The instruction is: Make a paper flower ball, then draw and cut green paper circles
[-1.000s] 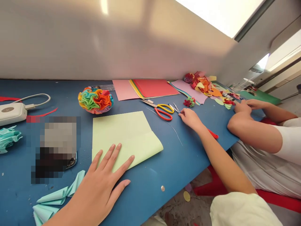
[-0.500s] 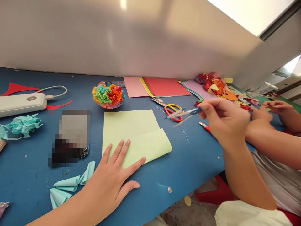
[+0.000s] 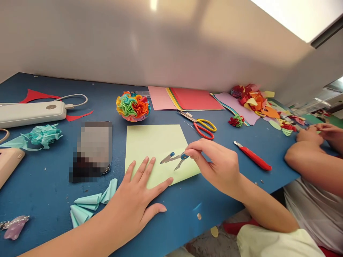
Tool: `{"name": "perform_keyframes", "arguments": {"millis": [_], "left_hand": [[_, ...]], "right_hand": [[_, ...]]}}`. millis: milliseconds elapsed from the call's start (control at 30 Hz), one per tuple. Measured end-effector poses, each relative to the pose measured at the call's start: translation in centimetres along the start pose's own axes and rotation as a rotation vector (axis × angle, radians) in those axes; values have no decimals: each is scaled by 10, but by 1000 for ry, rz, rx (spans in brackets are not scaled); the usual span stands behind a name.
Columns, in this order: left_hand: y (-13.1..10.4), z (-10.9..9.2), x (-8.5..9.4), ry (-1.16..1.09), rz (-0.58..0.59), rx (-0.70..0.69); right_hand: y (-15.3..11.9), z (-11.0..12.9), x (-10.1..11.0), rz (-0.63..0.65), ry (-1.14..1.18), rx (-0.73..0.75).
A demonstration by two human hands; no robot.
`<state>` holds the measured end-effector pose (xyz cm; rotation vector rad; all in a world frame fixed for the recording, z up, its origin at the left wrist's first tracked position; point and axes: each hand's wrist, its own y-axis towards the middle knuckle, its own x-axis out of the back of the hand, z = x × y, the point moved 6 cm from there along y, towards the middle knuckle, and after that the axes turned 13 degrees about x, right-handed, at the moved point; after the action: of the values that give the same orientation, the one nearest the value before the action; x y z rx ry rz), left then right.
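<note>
A pale green sheet of paper (image 3: pixel 152 139) lies on the blue table. My left hand (image 3: pixel 144 192) rests spread on its lower left part, fingers apart, holding nothing. In my right hand (image 3: pixel 214 164) a drawing compass (image 3: pixel 177 157) is pinched at its top, its legs apart and pointing down to the left over the sheet's right half. Whether its tips touch the paper I cannot tell.
Around the sheet are a colourful paper ball (image 3: pixel 133 107), scissors (image 3: pixel 199 125), a red cutter (image 3: pixel 253 156), coloured sheets (image 3: pixel 197 99), a blurred-out phone (image 3: pixel 95 142) and folded teal paper (image 3: pixel 87 202). Another person's arms (image 3: pixel 308 153) are at the right.
My right hand has come down and left, bringing the compass over the sheet. The sheet's lifted right corner now lies flatter. My left hand stays spread on the paper; the view has shifted slightly.
</note>
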<state>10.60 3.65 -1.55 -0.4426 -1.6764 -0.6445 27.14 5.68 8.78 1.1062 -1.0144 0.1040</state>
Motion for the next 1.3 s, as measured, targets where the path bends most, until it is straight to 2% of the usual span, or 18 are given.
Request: {"name": "perform_keyframes", "arguments": {"millis": [267,500,700,867,1167,1233,1300], "left_hand": [[1,1,-2,-26,-1,-1],[1,2,-2,-59,-3,7],[2,2,0,-61,-7,13],[2,1,0,-51,-1,13],[5,1,-2,9,-3,3],[5,0,-2,25,-6,-2],[5,1,-3,35,-14,1]], "right_hand": [[0,3,2,15,-22,-9],[-9,6,18,62,-273,7],[-14,2,26,40,-360,-3],[-16,-4,24,53,-348,-13],[-23,-12,13,73,-152,-13],[-23,-12,14,69,-138,-14],[-22,-16,25,35,-189,-49]]}}
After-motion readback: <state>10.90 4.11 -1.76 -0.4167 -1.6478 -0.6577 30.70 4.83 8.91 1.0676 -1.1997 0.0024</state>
